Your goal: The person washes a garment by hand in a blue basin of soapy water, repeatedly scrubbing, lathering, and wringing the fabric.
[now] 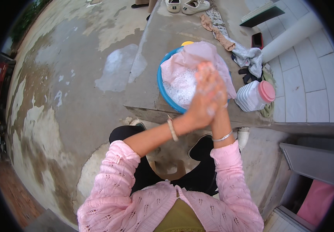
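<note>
Above the near right rim of a blue plastic basin, my left hand presses against my right hand. Both are blurred and soapy, with foam on the fingers. Whether anything is between the palms is hidden. Pale pink cloth is heaped in the basin and hangs over its right side, close behind my right hand. White suds fill the basin's near left part. A beaded bracelet circles my left wrist and a silver bangle my right.
Right of the basin stands a clear ribbed jar with a pink lid. Beyond lie a grey cloth, tan stockings, a phone and white shoes. A white pipe borders the ledge. Someone's legs show at the top.
</note>
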Demonstrator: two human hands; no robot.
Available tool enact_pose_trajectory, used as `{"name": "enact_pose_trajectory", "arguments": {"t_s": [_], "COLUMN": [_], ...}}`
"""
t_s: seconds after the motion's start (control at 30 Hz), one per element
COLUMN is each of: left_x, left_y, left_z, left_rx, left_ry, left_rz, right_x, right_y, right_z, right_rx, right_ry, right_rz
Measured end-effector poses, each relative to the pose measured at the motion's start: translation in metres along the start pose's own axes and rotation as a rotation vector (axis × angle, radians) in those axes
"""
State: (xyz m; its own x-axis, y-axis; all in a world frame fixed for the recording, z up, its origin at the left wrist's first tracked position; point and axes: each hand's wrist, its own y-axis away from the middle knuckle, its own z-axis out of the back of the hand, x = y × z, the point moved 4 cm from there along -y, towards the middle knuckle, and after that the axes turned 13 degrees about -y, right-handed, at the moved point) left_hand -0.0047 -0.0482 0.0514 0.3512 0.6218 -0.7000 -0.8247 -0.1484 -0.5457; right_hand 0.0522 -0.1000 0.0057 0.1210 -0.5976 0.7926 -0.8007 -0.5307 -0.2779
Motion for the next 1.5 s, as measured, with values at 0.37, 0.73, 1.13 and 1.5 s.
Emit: {"name": "enact_pose_trajectory", "arguments": {"t_s": [0.37,0.73,1.13,1.5], "left_x": [0.007,0.012,0.015,0.001], "left_y": [0.0,-0.007,-0.006,0.002], "left_z": [-0.003,-0.003,-0.005,-0.008], "left_rx": [-0.14,-0.13,-0.076,0.175], "left_ry": [-0.012,-0.045,-0.114,-0.112], "left_rz": [-0.215,-0.12,-0.1,-0.104], "right_x": [-0.002,0.011,0.007,0.016], "right_y": [-0.005,-0.001,0.002,-0.001], "right_z": [-0.005,-0.012,-0.012,-0.026], "right_rx": [-0.322,-0.377,-0.19,-0.028], "right_ry": [-0.595,-0.509,-0.554,-0.02], "right_rz": [-0.173,-0.14,-0.1,0.007]}}
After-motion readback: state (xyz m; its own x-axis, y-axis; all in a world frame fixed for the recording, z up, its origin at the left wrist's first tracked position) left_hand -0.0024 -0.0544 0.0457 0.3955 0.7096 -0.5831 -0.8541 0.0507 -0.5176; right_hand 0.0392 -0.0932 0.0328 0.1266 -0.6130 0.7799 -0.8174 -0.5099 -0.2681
